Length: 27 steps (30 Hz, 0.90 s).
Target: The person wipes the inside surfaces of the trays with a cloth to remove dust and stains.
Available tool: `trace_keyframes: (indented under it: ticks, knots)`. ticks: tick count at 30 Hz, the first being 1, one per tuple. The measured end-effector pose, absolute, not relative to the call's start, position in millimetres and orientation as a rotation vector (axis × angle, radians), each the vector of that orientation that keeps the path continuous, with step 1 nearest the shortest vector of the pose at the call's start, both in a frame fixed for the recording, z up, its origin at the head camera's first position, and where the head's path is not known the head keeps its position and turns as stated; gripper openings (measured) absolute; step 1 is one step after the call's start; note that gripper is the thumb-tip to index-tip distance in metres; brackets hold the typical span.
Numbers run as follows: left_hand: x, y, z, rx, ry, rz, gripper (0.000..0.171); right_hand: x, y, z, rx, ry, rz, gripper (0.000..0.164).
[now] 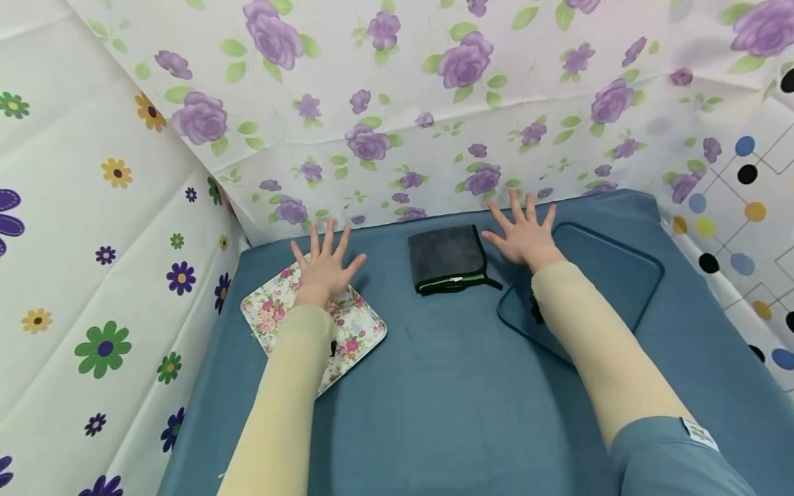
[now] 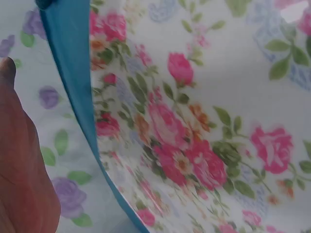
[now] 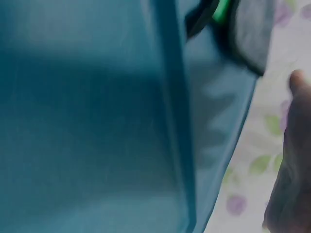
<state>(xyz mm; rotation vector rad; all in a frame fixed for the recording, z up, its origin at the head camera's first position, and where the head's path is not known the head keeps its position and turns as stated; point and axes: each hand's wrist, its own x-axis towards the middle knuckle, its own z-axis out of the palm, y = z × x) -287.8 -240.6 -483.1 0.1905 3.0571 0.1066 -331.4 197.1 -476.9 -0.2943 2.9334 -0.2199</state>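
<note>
My left hand (image 1: 322, 275), fingers spread and straight, is over a white tray (image 1: 361, 332) printed with pink roses. In the left wrist view the rose print of this tray (image 2: 180, 121) fills most of the picture, beside part of the hand. My right hand (image 1: 524, 240) is likewise spread wide, near the upper left side of a dark blue tray (image 1: 611, 275). Its forearm covers part of that tray. Between the hands lies a dark grey folded pouch (image 1: 446, 253) with black edging, a green inside and a short black strap. Neither hand holds anything.
A blue cloth (image 1: 434, 386) covers the table. Behind it hangs a sheet with purple roses (image 1: 465, 62). A daisy-print sheet (image 1: 102, 275) borders the left side, and a dotted sheet (image 1: 744, 241) the right.
</note>
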Motion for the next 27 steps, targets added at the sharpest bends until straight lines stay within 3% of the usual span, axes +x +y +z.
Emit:
trace_keyframes:
  ticks: [5, 14, 27]
  knots:
    - [-266.8, -235.1, -477.0, 0.334, 3.041, 0.235, 0.085, -310.3, 184.0, -480.1, -0.389, 2.930, -0.311, 0.080]
    - [-217.5, -230.5, -462.5, 0.556, 3.032, 0.429, 0.080, -242.4, 170.9, -473.9, -0.585, 2.935, -0.398, 0.077]
    - [-144.0, -271.3, -478.3, 0.385, 2.977, 0.824, 0.077, -157.0, 168.3, -500.0, -0.844, 2.987, -0.319, 0.074]
